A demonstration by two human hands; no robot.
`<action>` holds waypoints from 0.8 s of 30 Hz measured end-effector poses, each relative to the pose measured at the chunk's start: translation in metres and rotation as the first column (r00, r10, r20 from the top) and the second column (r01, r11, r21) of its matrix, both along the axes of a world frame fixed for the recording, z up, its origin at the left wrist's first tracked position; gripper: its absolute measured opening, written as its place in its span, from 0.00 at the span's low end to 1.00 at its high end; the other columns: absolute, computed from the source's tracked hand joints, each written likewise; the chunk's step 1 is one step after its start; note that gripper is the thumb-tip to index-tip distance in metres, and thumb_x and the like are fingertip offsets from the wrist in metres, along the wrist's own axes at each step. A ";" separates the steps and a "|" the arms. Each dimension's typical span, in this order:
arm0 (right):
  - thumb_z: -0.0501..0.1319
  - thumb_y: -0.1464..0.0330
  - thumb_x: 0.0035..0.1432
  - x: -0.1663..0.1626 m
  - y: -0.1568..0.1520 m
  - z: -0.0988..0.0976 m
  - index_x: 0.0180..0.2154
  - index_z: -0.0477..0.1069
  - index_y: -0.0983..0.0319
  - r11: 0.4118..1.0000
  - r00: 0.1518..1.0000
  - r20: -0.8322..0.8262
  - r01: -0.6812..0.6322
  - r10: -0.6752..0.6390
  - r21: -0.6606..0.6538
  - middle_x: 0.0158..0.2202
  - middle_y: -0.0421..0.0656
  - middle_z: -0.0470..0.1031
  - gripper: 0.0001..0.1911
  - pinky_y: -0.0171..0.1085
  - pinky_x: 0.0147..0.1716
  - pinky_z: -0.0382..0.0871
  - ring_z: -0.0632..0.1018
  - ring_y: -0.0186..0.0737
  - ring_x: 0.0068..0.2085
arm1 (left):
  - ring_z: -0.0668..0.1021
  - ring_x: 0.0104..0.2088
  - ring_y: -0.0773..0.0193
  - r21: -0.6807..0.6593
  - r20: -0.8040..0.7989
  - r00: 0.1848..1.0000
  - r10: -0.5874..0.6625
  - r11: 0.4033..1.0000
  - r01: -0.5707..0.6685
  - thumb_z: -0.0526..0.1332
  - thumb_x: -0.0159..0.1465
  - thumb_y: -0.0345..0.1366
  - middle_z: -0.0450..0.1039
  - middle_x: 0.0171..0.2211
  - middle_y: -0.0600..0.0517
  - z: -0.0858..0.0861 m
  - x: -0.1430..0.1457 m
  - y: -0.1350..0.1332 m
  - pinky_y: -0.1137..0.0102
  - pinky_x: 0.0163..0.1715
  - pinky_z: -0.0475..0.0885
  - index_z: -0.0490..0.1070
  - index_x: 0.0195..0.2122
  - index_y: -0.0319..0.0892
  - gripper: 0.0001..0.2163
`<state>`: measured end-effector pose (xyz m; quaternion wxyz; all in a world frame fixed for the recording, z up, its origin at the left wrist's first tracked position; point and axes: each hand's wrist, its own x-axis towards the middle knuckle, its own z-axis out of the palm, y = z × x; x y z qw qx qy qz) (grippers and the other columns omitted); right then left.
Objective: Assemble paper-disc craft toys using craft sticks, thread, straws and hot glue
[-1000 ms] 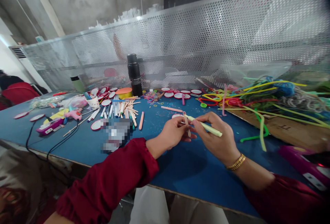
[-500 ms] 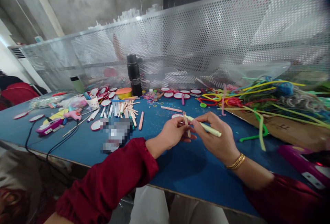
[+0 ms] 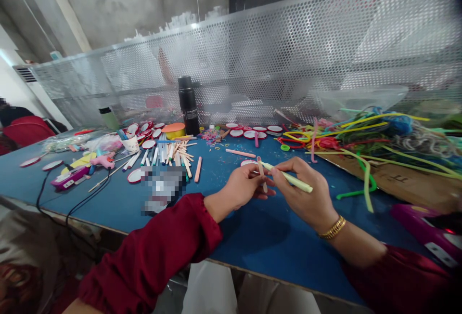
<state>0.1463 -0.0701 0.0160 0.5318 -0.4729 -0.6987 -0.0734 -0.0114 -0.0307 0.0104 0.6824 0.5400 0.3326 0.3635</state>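
Pinched in the fingers of my left hand (image 3: pixel 241 186) is a small wooden craft stick (image 3: pixel 263 175), held upright above the blue table. My right hand (image 3: pixel 303 192) grips a pale yellow marker (image 3: pixel 294 181) like a pen. The marker's front end is at the upper part of the stick; whether it touches cannot be made out. Just behind my left hand lies a round white disc (image 3: pixel 247 162), partly hidden. A pink marker (image 3: pixel 240 152) lies flat beyond the hands, and another pink marker (image 3: pixel 198 169) lies to the left.
Markers and craft sticks (image 3: pixel 182 152) lie in a pile left of centre. A black bottle (image 3: pixel 188 107) stands at the back. Coloured pipe cleaners (image 3: pixel 368 126) heap up on the right, near a purple device (image 3: pixel 426 232). A pink glue gun (image 3: pixel 104 161) lies left.
The marker in my right hand has shifted slightly right and down, with its front end near the stick's top. My left hand keeps its hold on the stick.
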 end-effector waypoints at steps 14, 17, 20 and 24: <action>0.64 0.65 0.63 0.000 -0.001 -0.001 0.30 0.71 0.59 1.000 1.000 0.014 -0.005 0.005 -0.001 0.26 0.38 0.75 0.08 0.36 0.28 0.64 0.75 0.36 0.26 | 0.82 0.26 0.65 -0.009 -0.017 1.000 0.005 1.000 -0.005 0.60 0.66 0.29 0.77 0.32 0.50 0.003 0.000 -0.002 0.74 0.26 0.76 0.70 0.46 0.39 0.08; 0.63 0.65 0.63 0.000 -0.001 0.000 0.30 0.71 0.59 1.000 1.000 0.003 -0.003 0.003 -0.004 0.26 0.39 0.76 0.08 0.37 0.28 0.65 0.75 0.36 0.26 | 0.82 0.27 0.65 -0.007 -0.009 1.000 0.011 1.000 -0.012 0.60 0.66 0.29 0.77 0.32 0.51 0.003 0.000 -0.002 0.73 0.26 0.76 0.70 0.45 0.39 0.07; 0.63 0.65 0.63 0.000 -0.001 0.000 0.31 0.71 0.58 1.000 1.000 -0.003 -0.014 0.014 -0.023 0.27 0.39 0.76 0.08 0.37 0.29 0.66 0.76 0.37 0.27 | 0.81 0.26 0.67 -0.025 0.006 1.000 0.019 1.000 -0.019 0.61 0.66 0.30 0.77 0.33 0.51 0.002 0.001 -0.001 0.74 0.26 0.76 0.70 0.44 0.39 0.06; 0.63 0.65 0.63 0.000 -0.001 0.001 0.31 0.71 0.58 1.000 1.000 -0.017 -0.002 0.002 -0.026 0.27 0.40 0.77 0.08 0.38 0.29 0.66 0.76 0.38 0.27 | 0.81 0.25 0.68 -0.027 0.022 1.000 0.003 1.000 -0.002 0.63 0.66 0.31 0.76 0.33 0.51 0.001 0.001 -0.001 0.75 0.25 0.76 0.70 0.44 0.39 0.07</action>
